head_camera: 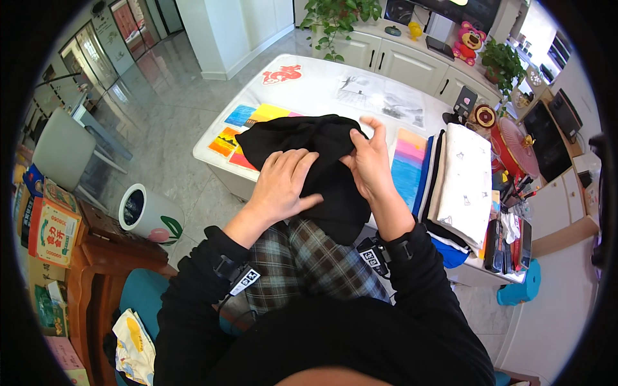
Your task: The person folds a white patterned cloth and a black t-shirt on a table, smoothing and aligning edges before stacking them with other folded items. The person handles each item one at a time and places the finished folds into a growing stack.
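A crumpled black cloth (309, 140) lies over the near edge of the white table (309, 94) and hangs down to my plaid-covered knees. My left hand (285, 181) rests on its near left part, palm down, with the thumb apart from the fingers. At the cloth's right edge my right hand (369, 159) has thumb and forefinger close together on the black fabric, the other fingers raised. To the right of the cloth stands a stack of folded cloths (463, 173), a white patterned one on top. Colourful paintings (224, 141) show beside and under the black cloth.
A red lidded dish (516, 147), a pen holder (514, 195) and a tray of small items (507, 243) are beyond the stack. A white bin (149, 212) stands on the floor at left, near a chair (58, 147). A blue stool (524, 284) is at right.
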Available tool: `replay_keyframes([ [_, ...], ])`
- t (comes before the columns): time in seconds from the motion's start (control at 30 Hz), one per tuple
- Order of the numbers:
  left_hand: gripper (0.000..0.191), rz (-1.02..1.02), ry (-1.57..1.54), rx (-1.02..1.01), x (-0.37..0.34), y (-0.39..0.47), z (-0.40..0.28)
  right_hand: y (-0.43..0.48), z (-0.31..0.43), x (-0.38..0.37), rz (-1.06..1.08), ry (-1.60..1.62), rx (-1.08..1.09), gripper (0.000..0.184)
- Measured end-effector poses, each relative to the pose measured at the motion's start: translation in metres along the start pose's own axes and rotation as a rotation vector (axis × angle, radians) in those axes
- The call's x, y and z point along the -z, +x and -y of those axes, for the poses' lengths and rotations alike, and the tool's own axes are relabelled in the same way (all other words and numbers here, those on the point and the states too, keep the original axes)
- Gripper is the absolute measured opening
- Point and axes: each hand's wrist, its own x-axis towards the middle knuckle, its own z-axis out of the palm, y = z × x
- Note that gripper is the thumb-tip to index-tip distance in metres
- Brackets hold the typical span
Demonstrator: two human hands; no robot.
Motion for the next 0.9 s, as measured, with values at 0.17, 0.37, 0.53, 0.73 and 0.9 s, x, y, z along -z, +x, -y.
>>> replay_keyframes([
  [0.17, 0.046, -0.005, -0.189, 0.474, 0.022, 0.003, 0.037, 0.007, 0.063, -0.019, 0.103, -0.165, 0.127, 0.026],
  [0.37, 0.014, -0.223, -0.289, 0.345, 0.129, 0.042, 0.089, 0.035, 0.138, -0.053, 0.266, -0.315, 0.347, 0.03],
  [0.53, 0.013, -0.355, -0.096, 0.218, 0.237, 0.085, 0.102, 0.049, 0.184, -0.082, 0.428, -0.739, 0.58, 0.033],
  [0.73, 0.019, -0.148, 0.04, 0.183, 0.317, 0.085, 0.07, 0.048, 0.235, -0.115, 0.389, -0.781, 0.392, 0.023],
  [0.9, 0.028, -0.079, 0.238, 0.173, 0.346, 0.079, 0.059, 0.041, 0.263, -0.126, 0.36, -0.943, 0.693, 0.023],
])
